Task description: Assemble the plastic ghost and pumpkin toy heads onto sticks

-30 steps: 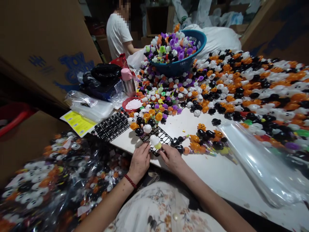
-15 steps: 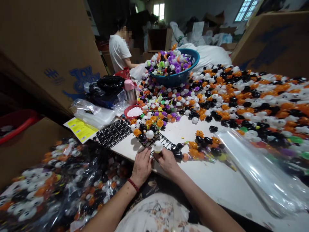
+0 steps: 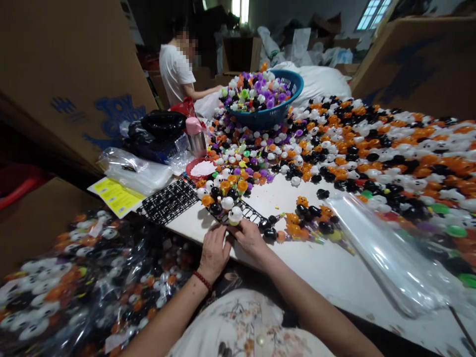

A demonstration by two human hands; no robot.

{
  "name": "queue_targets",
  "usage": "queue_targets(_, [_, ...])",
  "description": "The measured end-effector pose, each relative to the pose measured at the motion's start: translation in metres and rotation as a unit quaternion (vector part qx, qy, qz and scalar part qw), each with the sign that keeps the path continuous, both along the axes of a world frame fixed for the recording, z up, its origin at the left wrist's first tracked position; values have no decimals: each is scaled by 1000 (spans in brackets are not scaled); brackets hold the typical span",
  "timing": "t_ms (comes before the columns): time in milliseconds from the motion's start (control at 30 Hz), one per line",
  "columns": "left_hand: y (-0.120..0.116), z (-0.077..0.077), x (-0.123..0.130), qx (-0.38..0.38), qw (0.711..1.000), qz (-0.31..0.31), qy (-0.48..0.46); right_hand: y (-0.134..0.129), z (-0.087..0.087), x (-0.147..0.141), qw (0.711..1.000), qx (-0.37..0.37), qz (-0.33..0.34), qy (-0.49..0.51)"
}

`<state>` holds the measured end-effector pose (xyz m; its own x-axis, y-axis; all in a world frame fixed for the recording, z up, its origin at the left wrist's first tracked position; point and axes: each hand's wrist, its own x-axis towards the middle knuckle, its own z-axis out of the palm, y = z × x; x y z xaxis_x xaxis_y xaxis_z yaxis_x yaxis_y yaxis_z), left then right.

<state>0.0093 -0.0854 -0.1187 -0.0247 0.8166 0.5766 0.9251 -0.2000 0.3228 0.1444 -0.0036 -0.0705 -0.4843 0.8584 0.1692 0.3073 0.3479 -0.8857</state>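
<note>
A white round-headed ghost toy [image 3: 235,215] stands at the fingertips of my right hand [image 3: 250,238], which is closed on its lower part. My left hand [image 3: 214,250], with a red bead bracelet at the wrist, rests close beside it at the table's front edge. Its fingers are bent inward, and what they pinch is hidden. Beneath and behind the hands lies a black plastic grid [image 3: 253,214]. Several white, orange and black toy heads [image 3: 227,203] stand upright in its left part. To the right of my right hand lie loose black toys [image 3: 268,229].
Orange and black toys [image 3: 297,225] lie to the right, near clear plastic bags [image 3: 386,263]. Stacked black grids [image 3: 169,202] and a yellow label sheet [image 3: 117,197] are at left. Behind stand a red dish [image 3: 191,174], a blue basket [image 3: 293,96] and a person in white [image 3: 176,74].
The view has shifted slightly, so most things sit a little left and higher. My two hands have come closer together around the white ghost toy, which now stands nearer the other heads.
</note>
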Motion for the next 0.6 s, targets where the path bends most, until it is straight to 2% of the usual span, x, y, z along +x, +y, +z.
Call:
queue_targets(133, [0, 5, -1, -18, 1000, -13, -16, 2, -3, -2, 1000, -28, -5, -8])
queue_targets(367, [0, 8, -5, 6, 999, -31, -5, 5, -11, -2, 999, -50, 4, 15])
queue_targets(600, [0, 11, -3, -16, 999, -21, -17, 3, -15, 0, 977, -155, -8, 147])
